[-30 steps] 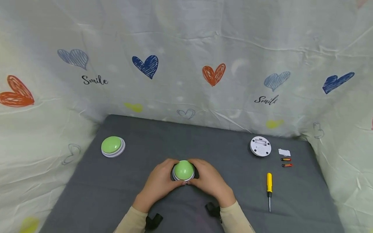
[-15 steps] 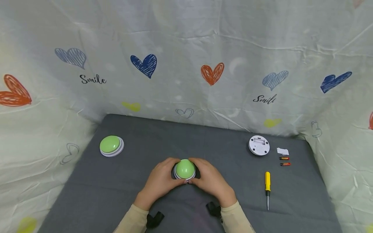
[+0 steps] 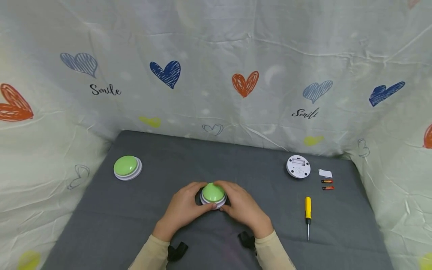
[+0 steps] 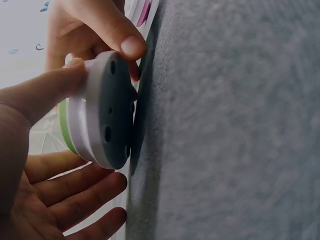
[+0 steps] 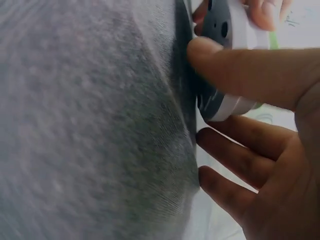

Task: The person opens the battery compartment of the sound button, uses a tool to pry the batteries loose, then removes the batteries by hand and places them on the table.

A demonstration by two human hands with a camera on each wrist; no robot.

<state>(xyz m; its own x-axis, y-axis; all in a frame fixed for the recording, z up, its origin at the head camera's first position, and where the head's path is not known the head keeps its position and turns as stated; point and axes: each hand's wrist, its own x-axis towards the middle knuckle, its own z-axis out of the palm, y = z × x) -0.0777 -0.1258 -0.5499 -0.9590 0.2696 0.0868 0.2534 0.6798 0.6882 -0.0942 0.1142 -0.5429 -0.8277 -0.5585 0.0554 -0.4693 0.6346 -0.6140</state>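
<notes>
At the middle of the table in the head view, a round push button (image 3: 213, 192) with a glossy green dome and white base is held between both hands. My left hand (image 3: 183, 204) grips its left side, the thumb pressing the near white rim. My right hand (image 3: 245, 206) grips the right side, its thumb at the lower near edge. In the left wrist view the button (image 4: 112, 117) stands tilted, its near edge lifted off the cloth. Its dark underside shows round feet and holes. The right thumb (image 5: 240, 70) lies against that underside in the right wrist view.
A second green button (image 3: 126, 167) sits at the left. Toward the back right lies an upturned white button (image 3: 298, 167) with its battery compartment uncovered. Beside it are a small white piece (image 3: 325, 173), two batteries (image 3: 327, 184) and a yellow-handled screwdriver (image 3: 308, 213). A printed curtain (image 3: 209, 101) backs the grey-clothed table.
The near edge of the button has tipped up. My thumbs, together at that edge before, have parted: the left now presses the rim, the right is lower. The head view has shifted slightly.
</notes>
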